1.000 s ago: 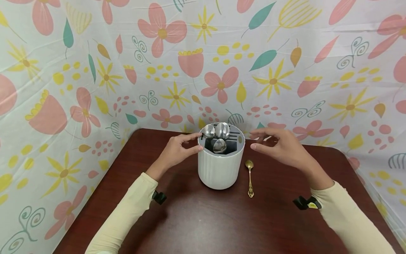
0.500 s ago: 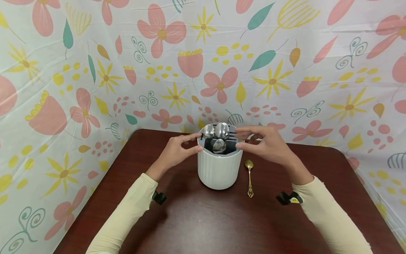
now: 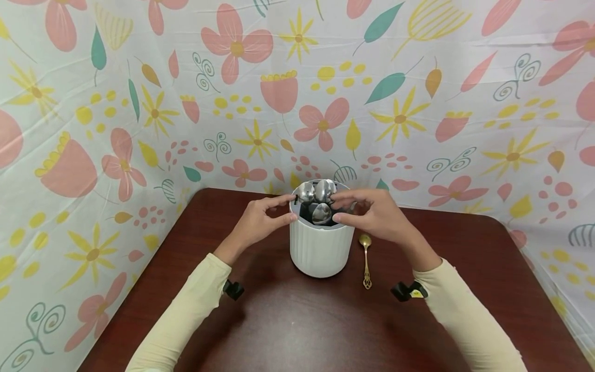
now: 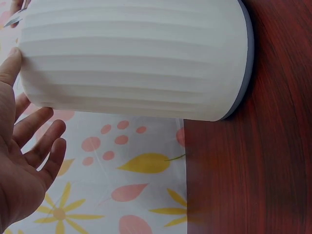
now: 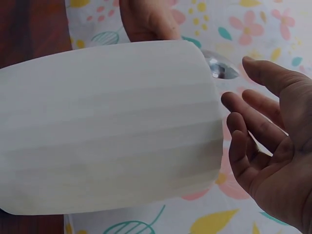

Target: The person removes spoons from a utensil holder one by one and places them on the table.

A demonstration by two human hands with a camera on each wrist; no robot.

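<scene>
A white ribbed utensil holder [image 3: 322,253] stands upright on the table, its grey top divided into compartments and slots. Several silver spoons are in it, bowls up; one spoon [image 3: 321,213] sits in the front compartment. With its thumb and fingertips my left hand [image 3: 260,222] touches the holder's left rim, fingers fairly straight. My right hand [image 3: 376,214] hovers over the rim's right side, thumb and forefinger apart on either side of a gap. In the right wrist view those fingertips are close to a spoon bowl [image 5: 222,68], with space between.
On the dark red-brown table [image 3: 297,320] a gold spoon [image 3: 365,261] with an ornate handle lies right of the holder. A floral-patterned cloth [image 3: 395,77] hangs behind and to the left, close to the table's far edge.
My right hand has moved left from beside the holder to above its top, near the spoons. My left hand, the holder and the gold spoon have stayed put.
</scene>
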